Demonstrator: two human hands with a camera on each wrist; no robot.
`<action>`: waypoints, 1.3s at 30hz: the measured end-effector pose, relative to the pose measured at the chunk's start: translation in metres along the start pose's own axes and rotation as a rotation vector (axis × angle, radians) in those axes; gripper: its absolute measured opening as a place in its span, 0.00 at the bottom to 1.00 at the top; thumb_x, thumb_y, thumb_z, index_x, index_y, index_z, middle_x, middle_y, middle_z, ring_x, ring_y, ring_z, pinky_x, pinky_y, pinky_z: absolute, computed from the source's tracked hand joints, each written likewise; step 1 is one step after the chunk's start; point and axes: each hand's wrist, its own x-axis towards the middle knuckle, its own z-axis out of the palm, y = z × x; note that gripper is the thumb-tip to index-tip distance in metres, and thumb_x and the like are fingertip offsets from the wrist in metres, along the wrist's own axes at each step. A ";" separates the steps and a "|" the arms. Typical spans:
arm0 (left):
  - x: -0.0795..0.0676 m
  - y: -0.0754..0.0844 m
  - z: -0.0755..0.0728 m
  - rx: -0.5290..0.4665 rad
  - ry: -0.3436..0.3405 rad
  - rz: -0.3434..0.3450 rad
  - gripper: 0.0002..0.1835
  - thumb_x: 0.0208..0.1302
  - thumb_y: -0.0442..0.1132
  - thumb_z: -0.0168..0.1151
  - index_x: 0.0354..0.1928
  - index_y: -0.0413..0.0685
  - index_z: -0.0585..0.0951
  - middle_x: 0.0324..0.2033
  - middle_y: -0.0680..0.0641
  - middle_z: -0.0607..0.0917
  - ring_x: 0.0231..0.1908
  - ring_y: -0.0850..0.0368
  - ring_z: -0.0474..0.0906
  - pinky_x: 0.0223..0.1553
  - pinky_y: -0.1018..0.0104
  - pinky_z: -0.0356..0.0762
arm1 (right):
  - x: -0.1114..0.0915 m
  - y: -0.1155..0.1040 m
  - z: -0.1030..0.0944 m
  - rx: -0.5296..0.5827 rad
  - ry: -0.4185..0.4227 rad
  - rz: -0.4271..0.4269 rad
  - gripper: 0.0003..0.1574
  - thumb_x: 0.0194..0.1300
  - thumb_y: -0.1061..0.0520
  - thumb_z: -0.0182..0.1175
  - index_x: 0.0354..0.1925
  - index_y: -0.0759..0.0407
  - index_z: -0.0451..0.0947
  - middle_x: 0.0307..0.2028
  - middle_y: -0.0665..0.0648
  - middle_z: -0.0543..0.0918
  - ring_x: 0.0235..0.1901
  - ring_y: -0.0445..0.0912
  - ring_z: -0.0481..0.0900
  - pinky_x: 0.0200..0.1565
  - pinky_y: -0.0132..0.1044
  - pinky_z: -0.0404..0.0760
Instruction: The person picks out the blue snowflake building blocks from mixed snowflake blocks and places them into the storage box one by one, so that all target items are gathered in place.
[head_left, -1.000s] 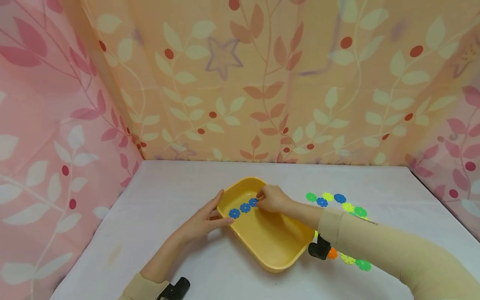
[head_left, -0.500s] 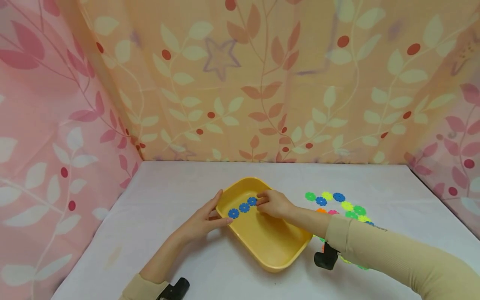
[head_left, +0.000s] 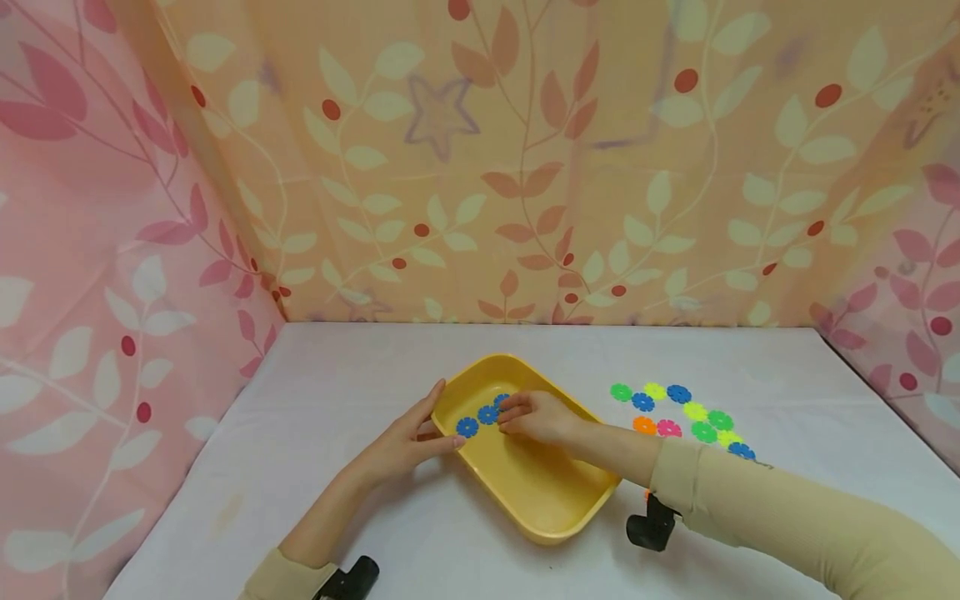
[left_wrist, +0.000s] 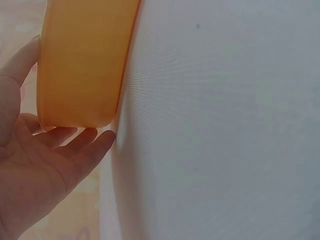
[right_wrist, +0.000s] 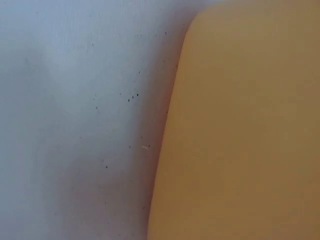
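Note:
A yellow plastic basin point(head_left: 551, 492) sits on the white table. My left hand point(head_left: 408, 437) holds its far left corner, thumb at the rim and the other fingers on the outer wall. Those fingers point(left_wrist: 82, 137) bend along the end of the basin point(left_wrist: 85, 65) in the left wrist view. Inside, three blue snowflake discs point(head_left: 487, 415) lie in a slanting row. My right hand point(head_left: 542, 417) reaches over the basin, its fingers slightly bent and spaced, overlapping the row's right end disc point(head_left: 501, 401). The right wrist view shows only the basin's outer wall point(right_wrist: 240, 125) and the tabletop.
Right of the basin, several loose snowflake discs lie on the table, among them a pink one point(head_left: 669, 428), an orange one point(head_left: 644, 425) and a green one point(head_left: 704, 432). My right sleeve point(head_left: 780, 492) covers part of that area. Patterned cloth point(head_left: 525, 167) rises behind the table.
My right hand has loosened its fingers from the right end blue disc and shifted slightly down and toward the row. The left hand and the basin stay nearly in place.

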 end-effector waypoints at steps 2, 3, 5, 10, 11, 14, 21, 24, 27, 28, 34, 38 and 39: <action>0.001 0.000 0.001 0.000 -0.001 -0.002 0.55 0.59 0.53 0.70 0.78 0.56 0.44 0.75 0.49 0.49 0.63 0.50 0.71 0.65 0.52 0.64 | 0.001 0.001 -0.001 0.021 -0.009 -0.009 0.22 0.63 0.68 0.62 0.55 0.76 0.73 0.44 0.67 0.84 0.40 0.48 0.84 0.44 0.36 0.82; 0.001 0.000 0.001 -0.002 -0.003 -0.002 0.55 0.59 0.52 0.70 0.78 0.56 0.44 0.75 0.49 0.49 0.62 0.50 0.71 0.65 0.52 0.64 | 0.001 0.001 -0.002 0.038 -0.015 -0.010 0.23 0.63 0.68 0.61 0.55 0.76 0.72 0.44 0.68 0.84 0.41 0.49 0.84 0.44 0.36 0.82; 0.001 0.001 0.001 -0.001 -0.005 0.003 0.54 0.59 0.52 0.70 0.78 0.56 0.44 0.75 0.48 0.49 0.62 0.49 0.72 0.64 0.52 0.65 | 0.001 0.001 -0.005 0.071 -0.031 -0.014 0.24 0.63 0.68 0.61 0.56 0.77 0.71 0.45 0.69 0.83 0.43 0.51 0.84 0.46 0.38 0.82; 0.000 0.004 0.002 0.026 0.014 -0.006 0.53 0.59 0.52 0.70 0.78 0.58 0.46 0.75 0.49 0.50 0.63 0.48 0.70 0.65 0.50 0.63 | -0.008 -0.002 -0.023 0.122 -0.031 -0.020 0.26 0.65 0.64 0.61 0.59 0.75 0.71 0.48 0.68 0.82 0.46 0.55 0.83 0.49 0.41 0.81; 0.000 0.004 0.002 0.028 0.016 -0.006 0.53 0.59 0.52 0.70 0.78 0.58 0.46 0.75 0.49 0.50 0.64 0.48 0.70 0.65 0.50 0.63 | -0.011 -0.003 -0.028 0.136 -0.027 -0.021 0.25 0.66 0.63 0.60 0.59 0.74 0.72 0.49 0.68 0.82 0.47 0.55 0.83 0.50 0.42 0.81; -0.001 0.004 0.002 0.029 0.025 -0.015 0.54 0.58 0.53 0.70 0.78 0.60 0.46 0.75 0.50 0.50 0.64 0.47 0.69 0.65 0.50 0.63 | -0.022 -0.007 -0.044 0.175 -0.007 -0.016 0.24 0.67 0.61 0.61 0.59 0.71 0.73 0.51 0.68 0.81 0.50 0.57 0.81 0.53 0.45 0.78; -0.002 0.003 0.002 0.001 0.030 -0.031 0.54 0.58 0.52 0.71 0.78 0.62 0.46 0.75 0.48 0.51 0.64 0.45 0.69 0.63 0.51 0.67 | -0.058 -0.005 -0.090 0.195 0.136 -0.025 0.27 0.68 0.52 0.63 0.58 0.67 0.74 0.53 0.64 0.79 0.51 0.53 0.80 0.53 0.44 0.78; -0.002 0.003 0.002 -0.006 0.025 -0.029 0.54 0.58 0.52 0.71 0.78 0.61 0.45 0.75 0.48 0.50 0.64 0.44 0.68 0.62 0.51 0.68 | -0.074 0.007 -0.109 0.216 0.201 -0.033 0.31 0.67 0.48 0.63 0.59 0.67 0.73 0.53 0.62 0.79 0.48 0.48 0.81 0.53 0.43 0.78; -0.003 0.003 0.001 -0.007 0.022 -0.027 0.54 0.59 0.52 0.70 0.78 0.60 0.45 0.75 0.48 0.50 0.64 0.44 0.68 0.62 0.51 0.68 | -0.087 0.024 -0.126 0.206 0.238 -0.005 0.35 0.67 0.45 0.62 0.61 0.68 0.71 0.54 0.61 0.79 0.47 0.46 0.80 0.54 0.43 0.78; -0.003 0.003 0.001 -0.011 0.021 -0.026 0.54 0.59 0.52 0.70 0.78 0.60 0.45 0.75 0.48 0.49 0.64 0.44 0.69 0.62 0.52 0.69 | -0.091 0.030 -0.131 0.189 0.246 0.015 0.36 0.67 0.44 0.62 0.61 0.68 0.71 0.54 0.61 0.79 0.47 0.46 0.80 0.53 0.42 0.78; -0.002 0.002 0.000 -0.020 0.010 -0.023 0.53 0.60 0.51 0.70 0.78 0.63 0.44 0.76 0.48 0.48 0.64 0.45 0.69 0.61 0.54 0.70 | -0.105 0.070 -0.150 -0.016 0.231 0.131 0.33 0.67 0.43 0.62 0.59 0.66 0.74 0.52 0.59 0.81 0.45 0.47 0.81 0.47 0.36 0.82; -0.001 0.000 0.000 -0.007 0.009 -0.017 0.53 0.61 0.51 0.69 0.78 0.61 0.44 0.76 0.49 0.48 0.63 0.45 0.69 0.62 0.52 0.68 | -0.108 0.088 -0.154 -0.144 0.199 0.108 0.27 0.66 0.47 0.64 0.54 0.64 0.78 0.46 0.58 0.84 0.40 0.48 0.82 0.41 0.33 0.82; -0.001 0.000 0.001 -0.006 0.008 -0.014 0.53 0.61 0.51 0.69 0.78 0.60 0.44 0.76 0.48 0.48 0.63 0.45 0.69 0.62 0.52 0.68 | -0.108 0.091 -0.154 -0.173 0.196 0.094 0.25 0.65 0.48 0.65 0.53 0.64 0.79 0.45 0.57 0.85 0.39 0.48 0.81 0.39 0.32 0.82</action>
